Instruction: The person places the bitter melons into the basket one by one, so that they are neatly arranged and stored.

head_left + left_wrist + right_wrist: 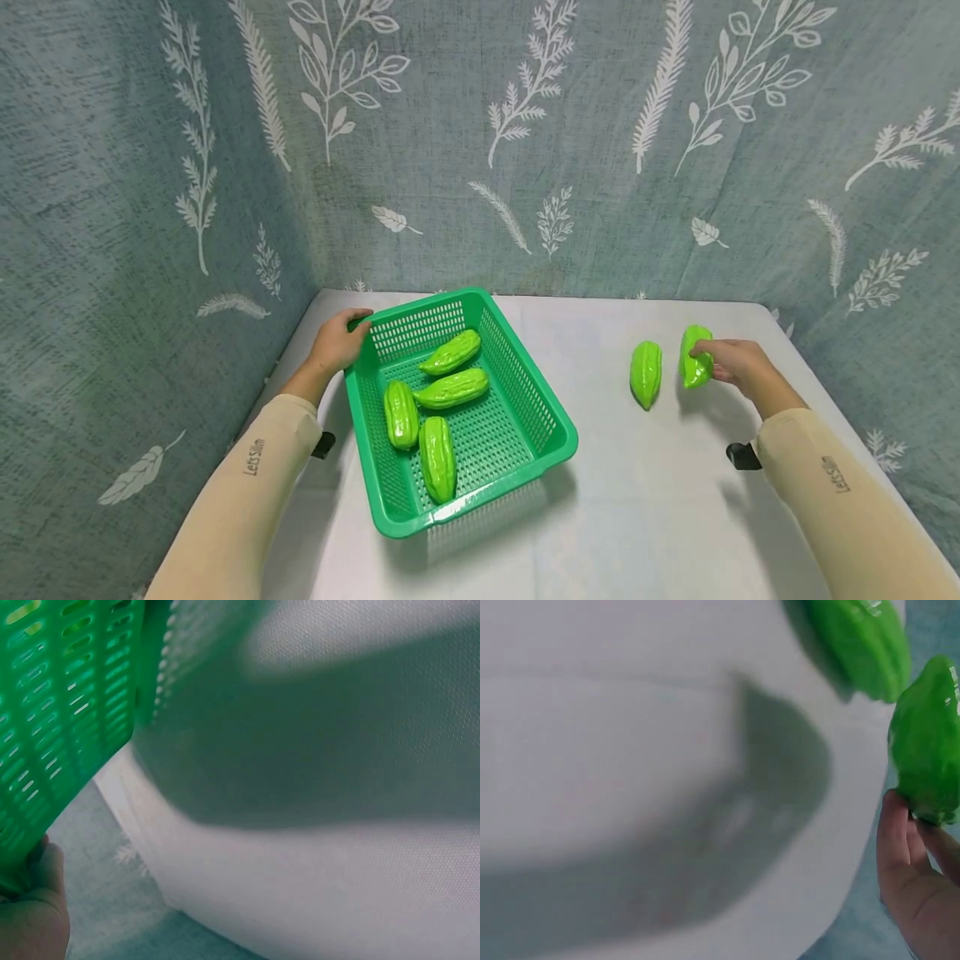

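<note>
My left hand (340,340) grips the far left corner of a green plastic basket (558,446) with perforated walls. Several glossy light-green bitter melons (452,390) lie in the left and middle of the basket. In the left wrist view, the thumb (51,870) shows at the basket's edge, and a dark shadow spreads on the table beside the wall. Toward the right, my right hand (738,362) pinches one bitter melon (695,357) between thumb and fingers, its shadow falling below it. Just left of that, another bitter melon (646,374) lies on the table.
A white-covered table (622,517) carries everything. Grey-green curtains (600,225) with white leaf prints stand close behind it and along both sides. Dark wrist-worn pieces (743,456) stick out under the sleeves.
</note>
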`<move>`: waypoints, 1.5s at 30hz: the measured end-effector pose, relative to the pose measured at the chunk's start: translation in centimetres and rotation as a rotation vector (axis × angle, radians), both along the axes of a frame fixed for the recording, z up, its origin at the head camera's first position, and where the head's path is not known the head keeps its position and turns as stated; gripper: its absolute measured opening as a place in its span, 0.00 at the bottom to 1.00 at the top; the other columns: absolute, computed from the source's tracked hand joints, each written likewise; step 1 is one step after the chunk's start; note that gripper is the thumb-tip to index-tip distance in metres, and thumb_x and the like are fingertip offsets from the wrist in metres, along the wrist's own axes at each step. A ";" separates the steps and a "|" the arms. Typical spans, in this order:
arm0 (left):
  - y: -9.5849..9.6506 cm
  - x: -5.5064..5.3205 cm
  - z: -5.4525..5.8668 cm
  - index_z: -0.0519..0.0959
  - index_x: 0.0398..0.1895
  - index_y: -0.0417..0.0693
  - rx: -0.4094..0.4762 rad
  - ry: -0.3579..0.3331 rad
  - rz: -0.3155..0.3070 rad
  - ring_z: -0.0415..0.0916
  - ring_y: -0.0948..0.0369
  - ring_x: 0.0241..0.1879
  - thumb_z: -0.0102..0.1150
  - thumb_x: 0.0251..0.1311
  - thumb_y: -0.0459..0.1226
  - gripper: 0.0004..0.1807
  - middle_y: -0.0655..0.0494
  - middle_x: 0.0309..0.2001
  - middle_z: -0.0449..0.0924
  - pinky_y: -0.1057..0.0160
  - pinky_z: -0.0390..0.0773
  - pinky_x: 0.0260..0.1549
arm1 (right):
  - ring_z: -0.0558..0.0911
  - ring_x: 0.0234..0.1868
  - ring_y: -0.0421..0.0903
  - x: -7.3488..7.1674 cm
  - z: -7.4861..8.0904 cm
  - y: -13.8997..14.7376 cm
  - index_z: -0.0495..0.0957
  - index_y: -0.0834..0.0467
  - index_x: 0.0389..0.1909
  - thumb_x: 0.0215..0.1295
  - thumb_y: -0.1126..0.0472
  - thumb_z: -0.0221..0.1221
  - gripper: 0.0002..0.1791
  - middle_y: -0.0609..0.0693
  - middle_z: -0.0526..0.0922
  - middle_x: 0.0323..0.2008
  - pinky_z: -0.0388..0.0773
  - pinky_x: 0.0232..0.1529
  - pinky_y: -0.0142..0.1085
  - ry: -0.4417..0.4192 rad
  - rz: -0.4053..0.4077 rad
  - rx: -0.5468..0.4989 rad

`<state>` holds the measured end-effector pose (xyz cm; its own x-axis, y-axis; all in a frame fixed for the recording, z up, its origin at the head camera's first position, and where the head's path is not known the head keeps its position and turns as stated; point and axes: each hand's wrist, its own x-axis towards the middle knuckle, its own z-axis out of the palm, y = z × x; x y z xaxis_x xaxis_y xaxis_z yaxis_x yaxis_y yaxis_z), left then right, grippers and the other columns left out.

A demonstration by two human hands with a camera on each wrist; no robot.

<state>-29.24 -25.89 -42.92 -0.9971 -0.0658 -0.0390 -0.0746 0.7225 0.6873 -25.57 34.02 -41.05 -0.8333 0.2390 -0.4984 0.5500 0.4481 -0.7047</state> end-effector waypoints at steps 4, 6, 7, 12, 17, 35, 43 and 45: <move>0.1 0.0 -0.2 0.65 0.68 0.51 0.014 0.005 0.003 0.58 0.43 0.68 0.42 0.73 0.44 0.23 0.43 0.70 0.61 0.40 0.62 0.64 | 0.70 0.61 0.56 0.2 -1.7 1.4 0.50 0.71 0.71 0.55 0.46 0.55 0.49 0.69 0.52 0.70 0.75 0.60 0.39 -0.070 -0.036 0.093; 0.1 0.0 -0.3 0.65 0.68 0.51 0.019 0.002 0.004 0.58 0.43 0.68 0.42 0.72 0.44 0.23 0.43 0.69 0.61 0.41 0.62 0.64 | 0.75 0.53 0.53 0.3 -2.7 2.0 0.52 0.71 0.70 0.54 0.46 0.56 0.49 0.69 0.56 0.69 0.79 0.50 0.34 -0.096 -0.033 0.144; 0.1 0.1 -0.4 0.65 0.68 0.51 0.020 0.001 0.004 0.58 0.43 0.68 0.42 0.73 0.44 0.23 0.43 0.69 0.61 0.41 0.62 0.64 | 0.76 0.47 0.50 0.4 -3.2 2.2 0.54 0.71 0.69 0.53 0.46 0.56 0.48 0.69 0.58 0.67 0.80 0.44 0.32 -0.104 -0.030 0.164; 0.2 0.0 -0.5 0.65 0.68 0.51 0.014 0.004 0.011 0.59 0.43 0.68 0.42 0.72 0.45 0.23 0.43 0.69 0.62 0.41 0.63 0.64 | 0.74 0.31 0.40 1.1 -4.4 3.0 0.58 0.72 0.67 0.52 0.43 0.56 0.48 0.66 0.64 0.57 0.75 0.30 0.28 -0.103 0.003 0.207; 0.1 -0.2 -0.5 0.65 0.68 0.51 0.003 0.007 0.006 0.58 0.43 0.68 0.41 0.73 0.46 0.24 0.43 0.69 0.61 0.41 0.62 0.64 | 0.74 0.30 0.39 1.6 -3.9 2.6 0.57 0.74 0.66 0.54 0.45 0.55 0.47 0.68 0.64 0.58 0.77 0.32 0.29 -0.093 -0.006 0.200; -0.2 0.0 -0.1 0.64 0.69 0.50 0.022 0.012 -0.011 0.58 0.44 0.69 0.40 0.73 0.44 0.23 0.43 0.70 0.60 0.41 0.63 0.64 | 0.62 0.66 0.66 1.2 -0.5 1.0 0.46 0.67 0.73 0.59 0.33 0.49 0.53 0.73 0.49 0.69 0.66 0.64 0.56 -0.127 0.044 0.242; -0.2 0.0 0.1 0.64 0.69 0.50 0.013 0.012 -0.012 0.57 0.44 0.69 0.40 0.73 0.44 0.23 0.43 0.70 0.60 0.41 0.62 0.64 | 0.48 0.72 0.68 0.6 2.4 -1.8 0.43 0.61 0.74 0.59 0.31 0.50 0.54 0.67 0.42 0.74 0.56 0.67 0.63 0.013 0.030 0.178; -0.2 0.0 0.1 0.64 0.68 0.50 0.010 0.014 -0.012 0.57 0.44 0.69 0.40 0.73 0.44 0.23 0.43 0.70 0.61 0.41 0.62 0.64 | 0.50 0.72 0.68 0.3 2.8 -2.7 0.43 0.60 0.75 0.59 0.31 0.51 0.54 0.66 0.43 0.74 0.57 0.67 0.62 0.043 0.059 0.172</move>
